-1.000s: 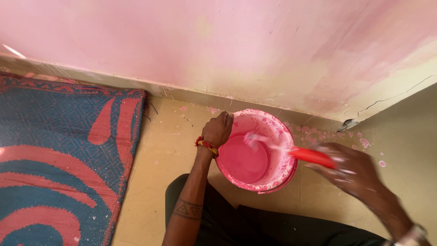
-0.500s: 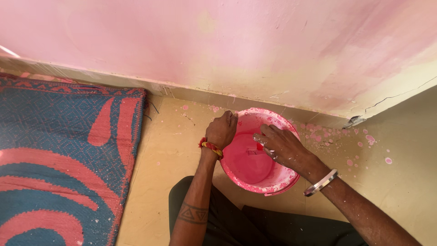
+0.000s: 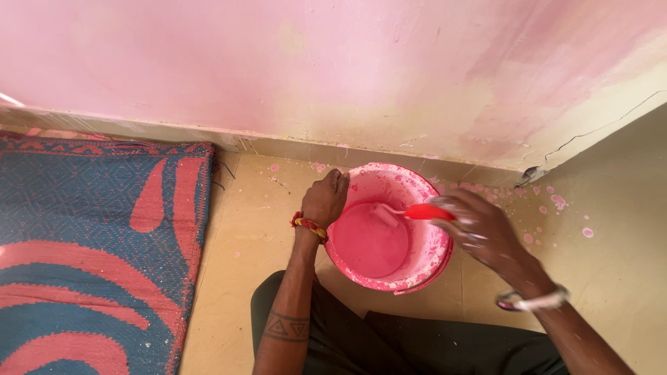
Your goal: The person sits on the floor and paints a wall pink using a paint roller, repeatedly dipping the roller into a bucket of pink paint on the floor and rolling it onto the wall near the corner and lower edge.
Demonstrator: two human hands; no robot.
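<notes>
A pink bucket (image 3: 429, 186) of pink paint stands on the tan floor at the foot of a pink wall. My left hand (image 3: 325, 198) grips the bucket's left rim. Over the bucket's right side, my right hand (image 3: 479, 229), smeared with paint, holds the red handle of a paint brush (image 3: 415, 211). The brush's pale head points left above the paint surface inside the bucket. A red and yellow thread band is on my left wrist and a metal bangle on my right.
A blue and red woven mat (image 3: 97, 243) covers the floor at left. Pink paint spots (image 3: 556, 203) dot the floor right of the bucket. My dark trousers (image 3: 389, 340) fill the bottom centre. The wall (image 3: 333, 69) meets a side wall at the right corner.
My right hand moved from inside the bucket out to its right side, with the red brush handle now showing. My left hand stayed on the rim.
</notes>
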